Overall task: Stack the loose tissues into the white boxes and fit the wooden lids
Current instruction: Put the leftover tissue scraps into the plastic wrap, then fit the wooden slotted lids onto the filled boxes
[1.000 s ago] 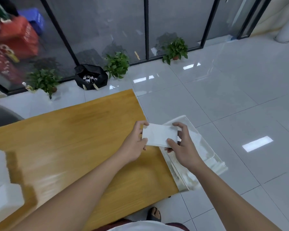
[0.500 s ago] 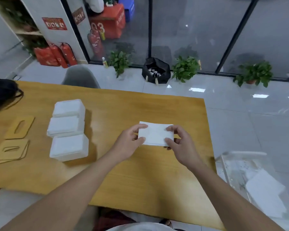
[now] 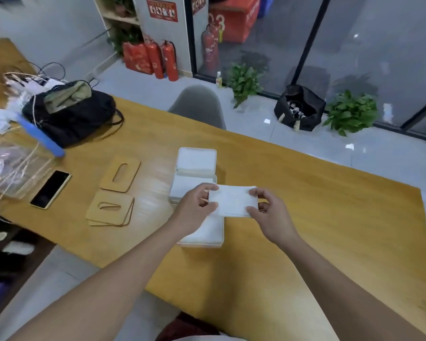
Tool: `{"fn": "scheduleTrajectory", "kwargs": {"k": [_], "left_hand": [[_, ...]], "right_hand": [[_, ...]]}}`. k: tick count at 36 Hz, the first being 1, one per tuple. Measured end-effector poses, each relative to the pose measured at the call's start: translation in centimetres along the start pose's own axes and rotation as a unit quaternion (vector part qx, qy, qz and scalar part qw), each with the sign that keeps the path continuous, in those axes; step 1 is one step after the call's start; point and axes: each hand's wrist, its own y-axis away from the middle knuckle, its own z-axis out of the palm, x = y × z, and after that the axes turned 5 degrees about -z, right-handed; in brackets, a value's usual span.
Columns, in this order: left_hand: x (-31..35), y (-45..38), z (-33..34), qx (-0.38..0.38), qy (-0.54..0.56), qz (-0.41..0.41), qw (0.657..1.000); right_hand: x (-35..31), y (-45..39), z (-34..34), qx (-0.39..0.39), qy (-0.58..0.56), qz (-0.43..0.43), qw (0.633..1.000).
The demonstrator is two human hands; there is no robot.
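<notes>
Over the white boxes (image 3: 196,166), I see left hand (image 3: 194,205) and right hand (image 3: 272,216) fingers pinching the tissue stack (image 3: 233,200) at opposite ends, presumably keeping it flat for lowering in.

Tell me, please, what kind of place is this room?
Probably an office or workroom. A long wooden table stands on a tiled floor beside glass partition walls, red fire extinguishers stand by a pillar, and potted plants line the glass.
</notes>
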Motion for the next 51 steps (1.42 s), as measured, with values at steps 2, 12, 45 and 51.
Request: {"fn": "scheduleTrajectory", "kwargs": {"k": [2,12,45,51], "left_hand": [[-0.5,-1.4,-2.3,0.008,0.002,-0.006,1.000],[-2.8,-10.5,-10.2,0.040,-0.038,-0.014,0.998],[-5.3,-24.1,-12.8,0.003,-0.358,0.136,0.924],[-5.6,-23.8,-11.7,0.027,-0.433,0.162,0.887]], "right_hand": [[-0.2,-1.7,2.4,0.001,-0.001,0.012,1.000],[-1.1,-11.6,10.2,0.014,0.092,0.019,0.995],[1.0,-23.9,16.3,-0.068,0.345,-0.049,0.935],[1.6,-24.1,16.4,-0.076,0.357,-0.054,0.930]]}}
